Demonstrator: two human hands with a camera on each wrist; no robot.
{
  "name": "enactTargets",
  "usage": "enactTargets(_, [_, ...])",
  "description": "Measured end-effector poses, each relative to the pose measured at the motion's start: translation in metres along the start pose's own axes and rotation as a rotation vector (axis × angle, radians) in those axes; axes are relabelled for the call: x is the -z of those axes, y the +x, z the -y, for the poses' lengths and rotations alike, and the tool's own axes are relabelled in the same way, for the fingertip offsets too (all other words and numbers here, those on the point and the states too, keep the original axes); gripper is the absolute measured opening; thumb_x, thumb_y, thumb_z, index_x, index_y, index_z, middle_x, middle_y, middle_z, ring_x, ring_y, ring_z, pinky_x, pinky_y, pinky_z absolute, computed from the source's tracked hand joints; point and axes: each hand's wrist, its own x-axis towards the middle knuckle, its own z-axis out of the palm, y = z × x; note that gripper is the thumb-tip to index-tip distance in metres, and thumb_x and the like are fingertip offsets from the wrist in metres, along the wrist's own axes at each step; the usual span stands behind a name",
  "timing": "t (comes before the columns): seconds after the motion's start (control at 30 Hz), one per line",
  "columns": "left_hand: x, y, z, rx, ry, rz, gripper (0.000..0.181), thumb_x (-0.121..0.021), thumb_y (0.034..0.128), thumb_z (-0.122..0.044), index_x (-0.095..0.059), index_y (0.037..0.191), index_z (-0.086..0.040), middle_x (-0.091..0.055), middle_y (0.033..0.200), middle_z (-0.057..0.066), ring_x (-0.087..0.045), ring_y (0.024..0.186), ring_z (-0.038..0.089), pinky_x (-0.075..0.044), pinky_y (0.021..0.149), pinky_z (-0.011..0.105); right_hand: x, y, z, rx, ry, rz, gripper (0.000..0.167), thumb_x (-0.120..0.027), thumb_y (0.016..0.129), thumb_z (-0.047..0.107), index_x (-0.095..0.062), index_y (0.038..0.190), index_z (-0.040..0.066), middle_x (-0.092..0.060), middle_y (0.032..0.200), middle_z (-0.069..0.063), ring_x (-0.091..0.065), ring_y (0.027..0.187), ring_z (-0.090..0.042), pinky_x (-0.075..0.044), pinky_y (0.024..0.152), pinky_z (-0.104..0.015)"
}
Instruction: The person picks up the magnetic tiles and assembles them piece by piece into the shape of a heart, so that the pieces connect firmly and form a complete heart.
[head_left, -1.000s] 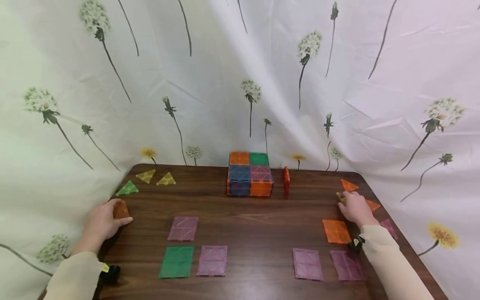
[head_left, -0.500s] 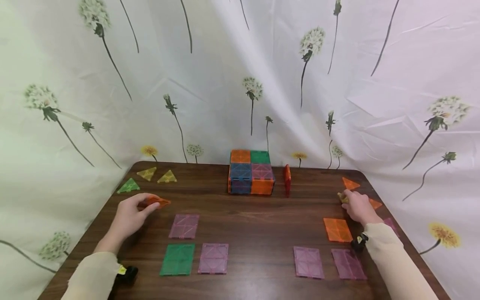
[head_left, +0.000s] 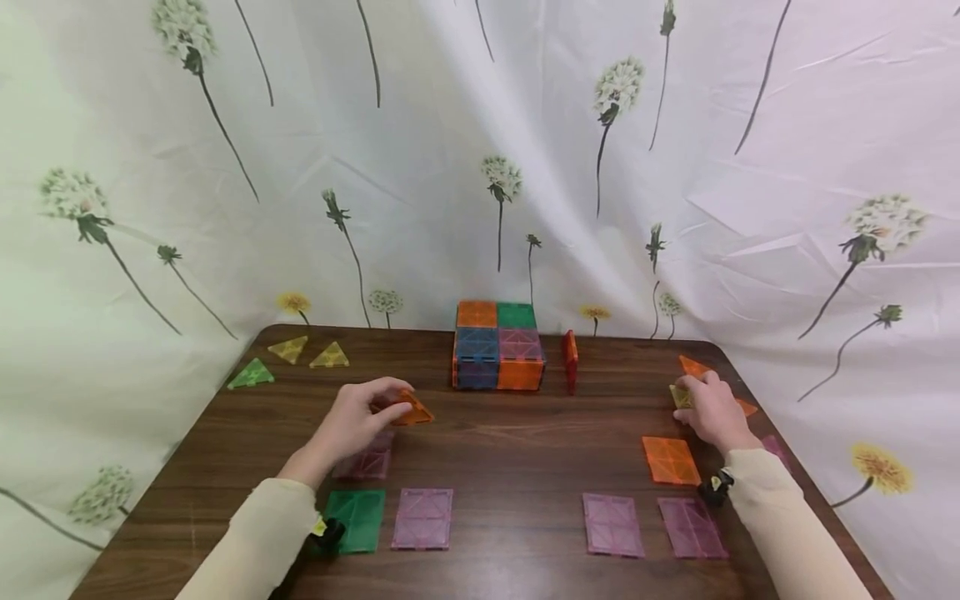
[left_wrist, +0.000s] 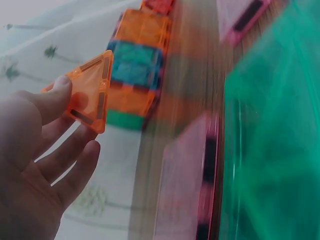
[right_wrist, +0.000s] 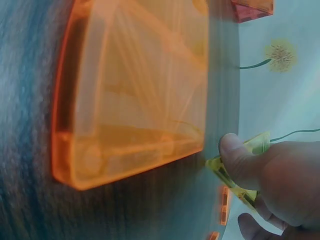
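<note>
Along the near edge, left: a green square tile (head_left: 363, 521) lies flat, partly covered by the left wrist's gear, with a pale purple square (head_left: 422, 518) just to its right.
Along the near edge, right: two more purple squares lie side by side, a paler one (head_left: 613, 523) and a deeper one (head_left: 692, 527).
Left purple square: this tile (head_left: 369, 465) lies just beyond the green one, partly hidden by the left hand.
Orange square: it (head_left: 670, 460) lies flat on the wooden table (head_left: 510, 450), on the near side of the right hand and just left of that wrist.
Left hand: it (head_left: 358, 417) pinches an orange triangle (head_left: 416, 408) between thumb and fingers; the triangle is off the table, at the hand's inner side, facing the middle.
Right hand: it (head_left: 712, 412) pinches a yellow triangle (head_left: 679, 395) at its inner side; whether that piece touches the table cannot be told.
Right-hand surroundings: one loose orange triangle (head_left: 692, 367) shows just beyond the fingers, another (head_left: 747, 407) just outside them.
Far left corner: a green triangle (head_left: 252, 374) and two yellow ones (head_left: 288, 349) (head_left: 330, 356) lie well apart from both hands.
Far middle: a multicoloured box of tiles (head_left: 498, 358) stands between the hands, a red piece (head_left: 571, 362) upright near its right side.
Backdrop: a white curtain (head_left: 420, 167) printed with dandelions.
</note>
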Motion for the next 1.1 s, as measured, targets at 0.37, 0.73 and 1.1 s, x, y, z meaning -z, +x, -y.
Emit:
enactTargets(0.37, [-0.041, 0.023, -0.015, -0.044, -0.012, 0.088, 0.012, -0.074, 0.1005, -0.02, -0.081, 0.109, -0.015, -0.077, 0.094, -0.008, -0.066, 0.08, 0.007, -0.057, 0.072, 0.028, 0.015, 0.002, 0.011, 0.068, 0.022, -0.04, 0.018, -0.085, 0.089, 0.02, -0.07, 0.095, 0.014, -0.068, 0.096, -0.012, -0.068, 0.085, -0.037, -0.053, 0.061, -0.054])
enactTargets(0.73, [-0.068, 0.03, -0.022, -0.128, 0.012, 0.141, 0.011, -0.078, 0.096, -0.012, -0.081, 0.106, -0.008, -0.078, 0.098, 0.0, -0.069, 0.084, 0.011, -0.06, 0.076, 0.032, 0.024, 0.003, 0.059, 0.186, 0.179, -0.153, 0.016, -0.089, 0.084, 0.017, -0.074, 0.086, 0.014, -0.069, 0.081, -0.001, -0.062, 0.071, -0.017, -0.049, 0.062, -0.039])
enactTargets(1.1, [-0.08, 0.035, -0.022, -0.165, 0.029, 0.158, 0.011, -0.079, 0.0943, -0.01, -0.082, 0.104, -0.006, -0.077, 0.098, 0.001, -0.069, 0.086, 0.014, -0.059, 0.078, 0.033, 0.013, 0.006, 0.122, 0.464, 0.271, -0.107, 0.012, -0.078, 0.093, 0.003, -0.081, 0.104, 0.004, -0.072, 0.094, -0.004, -0.069, 0.082, -0.019, -0.059, 0.072, -0.04])
